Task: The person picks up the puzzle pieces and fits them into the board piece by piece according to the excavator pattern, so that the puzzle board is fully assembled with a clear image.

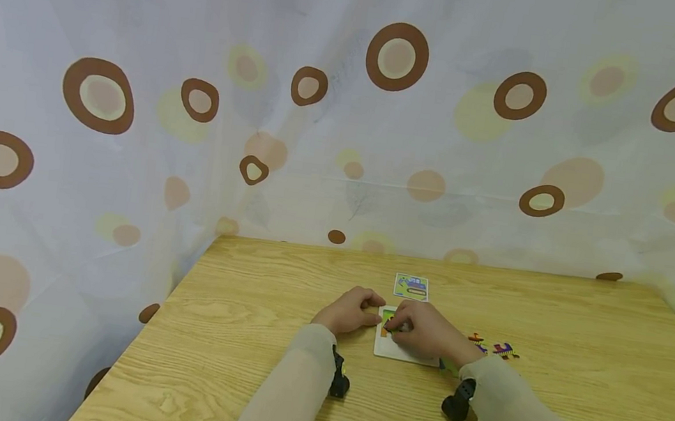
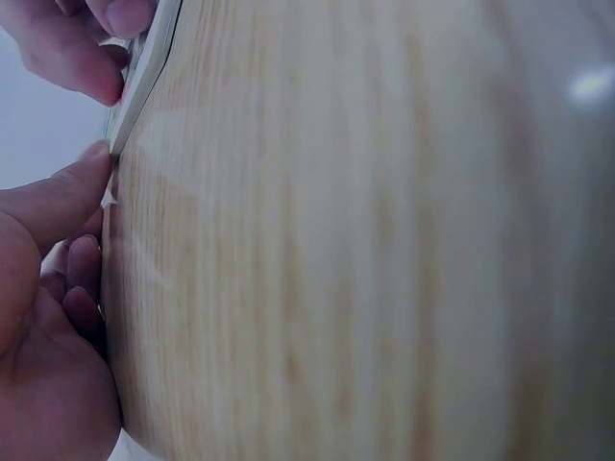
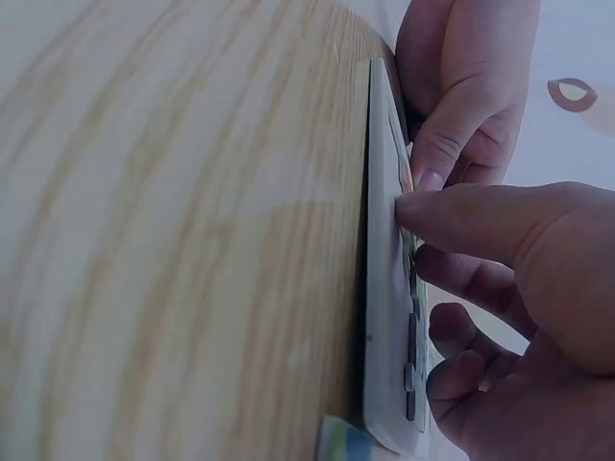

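Observation:
A white-bordered puzzle tray with a bright picture inside lies flat on the wooden table. My left hand is at its left edge, the thumb's tip touching the border; in the left wrist view that thumb is nearly straight. Over the tray my right hand bends down, pinching a small dark-edged puzzle piece between thumb and index finger. In the right wrist view the right thumb lies close over the board, with the other fingers curled beside it. The right hand hides much of the tray.
Loose puzzle pieces lie to the right of the tray. A piece with blue and green sits by the tray's near right corner, partly under the right wrist. Behind the tray is a picture card. A patterned curtain borders the table's back.

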`<state>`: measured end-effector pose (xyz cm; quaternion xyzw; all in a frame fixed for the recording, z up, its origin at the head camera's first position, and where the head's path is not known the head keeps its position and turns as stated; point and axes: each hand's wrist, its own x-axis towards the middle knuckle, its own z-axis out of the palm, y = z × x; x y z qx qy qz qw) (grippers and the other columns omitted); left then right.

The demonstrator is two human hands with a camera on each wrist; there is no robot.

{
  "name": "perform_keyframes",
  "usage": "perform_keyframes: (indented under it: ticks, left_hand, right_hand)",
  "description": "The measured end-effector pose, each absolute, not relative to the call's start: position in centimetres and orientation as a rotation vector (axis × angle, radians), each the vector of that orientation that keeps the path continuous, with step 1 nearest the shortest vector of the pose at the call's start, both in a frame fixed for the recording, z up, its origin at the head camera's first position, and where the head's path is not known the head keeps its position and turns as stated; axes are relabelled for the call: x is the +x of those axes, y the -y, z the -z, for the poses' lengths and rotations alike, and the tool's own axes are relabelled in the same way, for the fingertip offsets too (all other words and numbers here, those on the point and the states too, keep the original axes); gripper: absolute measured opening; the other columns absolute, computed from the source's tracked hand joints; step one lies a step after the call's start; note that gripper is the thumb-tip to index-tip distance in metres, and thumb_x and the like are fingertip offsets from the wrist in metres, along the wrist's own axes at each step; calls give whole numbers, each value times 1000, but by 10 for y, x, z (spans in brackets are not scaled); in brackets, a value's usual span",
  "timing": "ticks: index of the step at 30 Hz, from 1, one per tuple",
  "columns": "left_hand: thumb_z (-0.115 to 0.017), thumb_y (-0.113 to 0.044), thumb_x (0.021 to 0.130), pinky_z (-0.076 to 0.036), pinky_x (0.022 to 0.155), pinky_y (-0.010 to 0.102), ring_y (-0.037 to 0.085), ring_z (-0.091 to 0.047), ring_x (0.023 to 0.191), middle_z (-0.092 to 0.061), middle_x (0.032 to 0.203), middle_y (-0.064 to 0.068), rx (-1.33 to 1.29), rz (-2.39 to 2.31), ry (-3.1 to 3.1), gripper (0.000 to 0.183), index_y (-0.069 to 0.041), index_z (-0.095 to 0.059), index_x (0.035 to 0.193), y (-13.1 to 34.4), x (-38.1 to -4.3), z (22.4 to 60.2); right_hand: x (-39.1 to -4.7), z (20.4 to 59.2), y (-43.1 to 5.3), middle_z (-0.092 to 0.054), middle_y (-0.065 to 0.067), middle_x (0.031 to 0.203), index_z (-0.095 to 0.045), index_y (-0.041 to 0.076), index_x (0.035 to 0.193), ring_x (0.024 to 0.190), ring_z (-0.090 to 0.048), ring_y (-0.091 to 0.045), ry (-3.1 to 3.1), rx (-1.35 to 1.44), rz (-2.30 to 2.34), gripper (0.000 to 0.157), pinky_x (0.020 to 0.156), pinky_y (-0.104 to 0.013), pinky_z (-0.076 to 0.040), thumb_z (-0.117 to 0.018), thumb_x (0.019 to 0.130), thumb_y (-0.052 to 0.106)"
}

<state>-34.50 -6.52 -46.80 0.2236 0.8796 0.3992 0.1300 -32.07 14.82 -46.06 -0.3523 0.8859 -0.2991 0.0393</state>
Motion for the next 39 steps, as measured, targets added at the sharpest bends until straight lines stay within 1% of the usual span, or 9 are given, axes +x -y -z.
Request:
perform_keyframes:
  ticks: [6, 13, 17, 21, 24, 29, 34, 39]
  left_hand:
    - [-66, -15, 97, -43, 101, 34, 18, -53, 119, -60, 130, 2, 649, -1155, -2560, 31, -9, -64, 127, 66, -347, 468]
    - [-67, -17, 97, -42, 101, 36, 18, -52, 118, -59, 130, 0, 645, -1150, -2564, 30, -12, -65, 126, 65, -348, 468]
    - [-67, -17, 97, -42, 102, 36, 18, -52, 118, -58, 131, 0, 643, -1146, -2562, 31, -12, -65, 127, 65, -347, 468]
    - [-67, -17, 97, -42, 101, 36, 18, -52, 118, -58, 131, 0, 639, -1152, -2558, 31, -12, -65, 128, 65, -346, 466]
    - [-67, -17, 97, -42, 101, 37, 19, -52, 118, -58, 131, 0, 631, -1155, -2557, 31, -12, -65, 127, 65, -344, 466]
    - [-67, -18, 96, -42, 102, 37, 19, -51, 119, -58, 131, 0, 630, -1146, -2565, 31, -13, -65, 127, 65, -345, 467]
    - [-67, -19, 96, -42, 102, 37, 18, -52, 119, -58, 131, -1, 632, -1138, -2570, 32, -14, -65, 127, 65, -346, 468]
    - [-67, -18, 97, -42, 101, 37, 18, -51, 118, -58, 130, -1, 625, -1151, -2561, 32, -13, -65, 128, 64, -345, 468]
  right_hand:
    - [-319, 459, -149, -65, 2, 96, -79, 10, 101, 84, -60, -15, -2693, -1089, 933, 15, 70, -28, -51, -73, 89, 5]
    - [-317, 455, -151, -64, 0, 96, -78, 10, 103, 78, -54, -12, -2654, -1035, 968, 14, 67, -30, -47, -71, 91, 7]
    - [-317, 456, -156, -65, 0, 99, -76, 9, 108, 77, -52, -11, -2654, -1003, 997, 18, 66, -29, -46, -72, 90, 9]
    - [-317, 458, -161, -66, -4, 106, -73, 5, 114, 78, -52, -12, -2653, -991, 1048, 24, 66, -29, -46, -70, 91, 9]
    - [-315, 459, -164, -66, -5, 104, -69, 2, 121, 78, -54, -13, -2651, -975, 1091, 28, 65, -29, -47, -68, 93, 9]
    - [-310, 459, -171, -63, -1, 97, -62, 0, 130, 81, -57, -15, -2657, -914, 1173, 35, 65, -29, -48, -65, 96, 10]
    - [-304, 456, -179, -62, -4, 100, -59, -1, 133, 86, -56, -21, -2648, -862, 1257, 37, 63, -31, -46, -63, 97, 7]
    - [-300, 454, -186, -62, -7, 107, -61, 2, 130, 93, -54, -23, -2693, -823, 1261, 33, 69, -33, -48, -62, 97, 7]
